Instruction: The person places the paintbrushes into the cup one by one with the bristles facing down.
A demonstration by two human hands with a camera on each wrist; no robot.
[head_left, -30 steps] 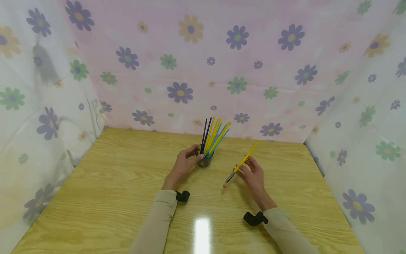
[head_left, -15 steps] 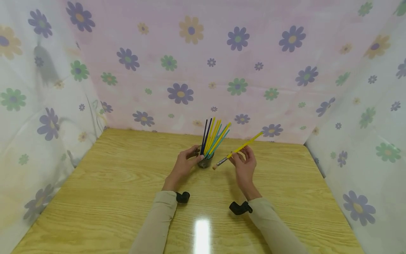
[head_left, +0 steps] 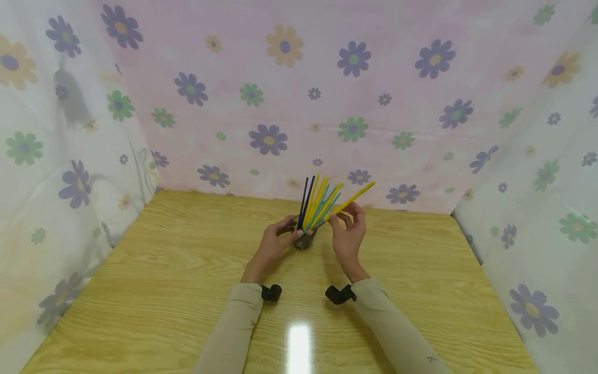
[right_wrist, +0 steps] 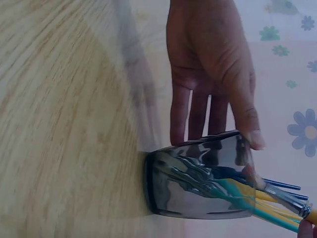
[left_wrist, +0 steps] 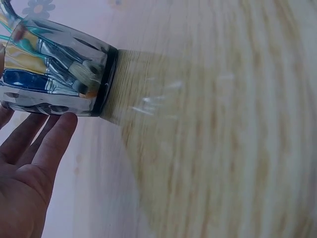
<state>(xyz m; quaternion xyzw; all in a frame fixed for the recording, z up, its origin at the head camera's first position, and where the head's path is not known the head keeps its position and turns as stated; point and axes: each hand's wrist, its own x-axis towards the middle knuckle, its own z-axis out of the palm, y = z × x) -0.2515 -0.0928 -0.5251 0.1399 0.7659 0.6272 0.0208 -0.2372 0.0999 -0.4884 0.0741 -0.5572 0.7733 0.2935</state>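
While your right hand [head_left: 347, 234] pinches the yellow paintbrush [head_left: 351, 199], its bristle end sits at the rim of the glass cup [head_left: 303, 238] near the table's [head_left: 187, 270] far edge, handle slanting up to the right; your left hand [head_left: 273, 243] cups the glass, fingers relaxed against it.

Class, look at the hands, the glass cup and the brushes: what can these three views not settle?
- Head view: the yellow brush tip is hidden behind the cup's other brushes.
- Right wrist view: the right hand is cut off at the corner.
- Left wrist view: the left hand contact with the glass cup is partly cut off.
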